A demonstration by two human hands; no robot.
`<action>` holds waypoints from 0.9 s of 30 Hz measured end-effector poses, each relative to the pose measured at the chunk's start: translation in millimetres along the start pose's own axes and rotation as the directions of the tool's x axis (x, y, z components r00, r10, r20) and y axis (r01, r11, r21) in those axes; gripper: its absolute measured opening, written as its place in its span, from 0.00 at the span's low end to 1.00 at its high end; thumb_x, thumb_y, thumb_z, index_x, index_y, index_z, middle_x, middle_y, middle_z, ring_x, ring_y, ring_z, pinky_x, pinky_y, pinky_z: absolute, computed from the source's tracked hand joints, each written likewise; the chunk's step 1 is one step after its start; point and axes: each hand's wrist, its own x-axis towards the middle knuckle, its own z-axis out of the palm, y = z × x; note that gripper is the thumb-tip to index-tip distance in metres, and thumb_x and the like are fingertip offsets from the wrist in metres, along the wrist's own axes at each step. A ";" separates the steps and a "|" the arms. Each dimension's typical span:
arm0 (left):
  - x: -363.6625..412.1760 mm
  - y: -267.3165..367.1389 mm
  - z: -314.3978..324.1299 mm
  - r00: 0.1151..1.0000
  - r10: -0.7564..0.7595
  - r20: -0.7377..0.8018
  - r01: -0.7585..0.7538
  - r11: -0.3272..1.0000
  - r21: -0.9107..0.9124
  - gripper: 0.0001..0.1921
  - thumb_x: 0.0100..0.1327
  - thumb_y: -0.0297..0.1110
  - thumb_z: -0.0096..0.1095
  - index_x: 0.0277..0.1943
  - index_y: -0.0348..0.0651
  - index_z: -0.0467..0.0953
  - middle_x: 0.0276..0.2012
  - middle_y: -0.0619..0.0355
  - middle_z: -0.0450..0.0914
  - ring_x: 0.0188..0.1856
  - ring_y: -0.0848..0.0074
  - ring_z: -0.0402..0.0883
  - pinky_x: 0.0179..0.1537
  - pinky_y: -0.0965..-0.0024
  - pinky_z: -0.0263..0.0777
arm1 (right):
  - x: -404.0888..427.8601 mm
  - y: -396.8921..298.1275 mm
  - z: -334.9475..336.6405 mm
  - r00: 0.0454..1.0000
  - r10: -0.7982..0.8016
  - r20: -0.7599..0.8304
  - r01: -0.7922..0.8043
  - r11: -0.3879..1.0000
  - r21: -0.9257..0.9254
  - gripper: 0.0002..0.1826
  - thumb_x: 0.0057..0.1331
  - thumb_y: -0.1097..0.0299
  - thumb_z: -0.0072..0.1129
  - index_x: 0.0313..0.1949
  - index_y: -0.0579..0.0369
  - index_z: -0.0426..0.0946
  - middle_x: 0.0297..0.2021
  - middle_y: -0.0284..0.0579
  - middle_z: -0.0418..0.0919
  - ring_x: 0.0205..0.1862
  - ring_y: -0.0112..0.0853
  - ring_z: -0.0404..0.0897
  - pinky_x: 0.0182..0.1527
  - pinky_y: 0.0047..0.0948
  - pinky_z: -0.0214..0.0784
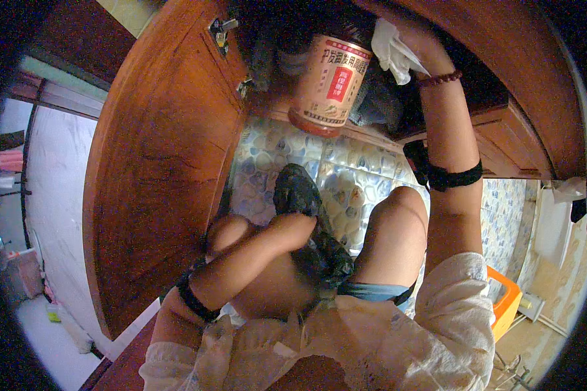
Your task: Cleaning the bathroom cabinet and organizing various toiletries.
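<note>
My right hand [411, 46] reaches into the dark opening of a wooden cabinet, gripping a crumpled white tissue or thin cloth [391, 51]. Left of it, a large jar-like bottle [332, 83] with a printed label and reddish base leans slightly near the cabinet's front edge. Beside the bottle lies a dim grey thing [376, 102], too dark to name. Low between my knees, my left hand [303, 227] is against a black plastic bag [298, 190]. Its fingers are hidden or blurred among the bag's folds, so their grip does not show.
An open wooden cabinet door [161, 171] with metal hinges [221, 36] stands close on my left. Pebble-patterned tiles [342, 195] cover the floor before me. Behind my right elbow is an orange plastic object [506, 298]. Another wooden cabinet panel [508, 146] borders my right arm.
</note>
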 end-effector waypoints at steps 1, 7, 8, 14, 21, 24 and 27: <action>2.0 -0.3 2.3 1.000 -0.028 -0.013 0.027 0.998 -0.056 0.10 0.55 0.28 0.42 0.35 0.38 0.72 0.34 0.46 0.76 0.38 0.56 0.76 0.37 0.57 0.70 | 0.2 -11.8 3.0 0.997 0.078 -0.009 -0.077 0.994 0.079 0.18 0.62 0.65 0.49 0.49 0.59 0.68 0.47 0.43 0.69 0.47 0.32 0.67 0.50 0.26 0.60; 1.2 9.3 -11.4 0.996 -0.070 0.052 0.071 0.997 -0.024 0.09 0.55 0.26 0.42 0.36 0.37 0.71 0.35 0.45 0.76 0.39 0.55 0.75 0.38 0.56 0.69 | -10.5 -14.3 0.6 0.973 0.190 0.134 -0.226 0.912 0.344 0.19 0.62 0.64 0.48 0.51 0.59 0.66 0.51 0.41 0.66 0.52 0.27 0.64 0.55 0.22 0.54; 0.4 11.4 -14.5 0.996 -0.066 0.053 0.068 0.997 -0.024 0.09 0.55 0.26 0.42 0.36 0.37 0.71 0.35 0.45 0.76 0.39 0.55 0.75 0.38 0.56 0.69 | -12.8 -14.3 -4.0 0.971 0.193 0.139 -0.229 0.921 0.316 0.19 0.62 0.64 0.48 0.51 0.60 0.66 0.51 0.41 0.67 0.51 0.27 0.65 0.55 0.21 0.54; -0.9 3.6 -5.9 0.999 -0.040 0.024 0.040 0.999 0.006 0.10 0.55 0.25 0.42 0.37 0.37 0.71 0.35 0.45 0.76 0.39 0.55 0.75 0.38 0.56 0.69 | -9.9 -29.7 2.1 0.914 0.375 0.153 -0.404 0.820 0.405 0.20 0.62 0.64 0.48 0.50 0.62 0.66 0.47 0.43 0.70 0.49 0.27 0.67 0.52 0.20 0.58; -4.9 11.5 -19.4 0.996 -0.065 0.058 0.064 0.998 0.021 0.10 0.55 0.26 0.42 0.38 0.37 0.71 0.36 0.45 0.76 0.40 0.56 0.75 0.38 0.57 0.69 | -12.7 -19.9 -0.8 0.868 0.343 0.360 -0.432 0.878 0.207 0.27 0.65 0.57 0.40 0.57 0.64 0.54 0.59 0.46 0.54 0.61 0.30 0.52 0.61 0.24 0.43; -4.5 10.4 -19.0 0.997 -0.064 0.054 0.062 0.998 0.021 0.10 0.55 0.26 0.42 0.37 0.37 0.71 0.36 0.45 0.76 0.40 0.56 0.75 0.38 0.57 0.69 | -12.9 -25.7 2.5 0.824 0.428 0.371 -0.530 0.813 0.241 0.30 0.65 0.54 0.39 0.58 0.64 0.52 0.61 0.47 0.49 0.63 0.32 0.47 0.62 0.26 0.41; -3.3 9.8 -18.0 0.998 -0.047 0.046 0.046 0.999 0.020 0.09 0.55 0.26 0.42 0.37 0.37 0.71 0.36 0.45 0.76 0.40 0.56 0.75 0.38 0.57 0.69 | -18.0 -15.7 -4.3 0.891 0.188 0.413 -0.239 0.968 0.075 0.30 0.64 0.52 0.38 0.58 0.62 0.52 0.61 0.47 0.48 0.64 0.33 0.46 0.62 0.27 0.40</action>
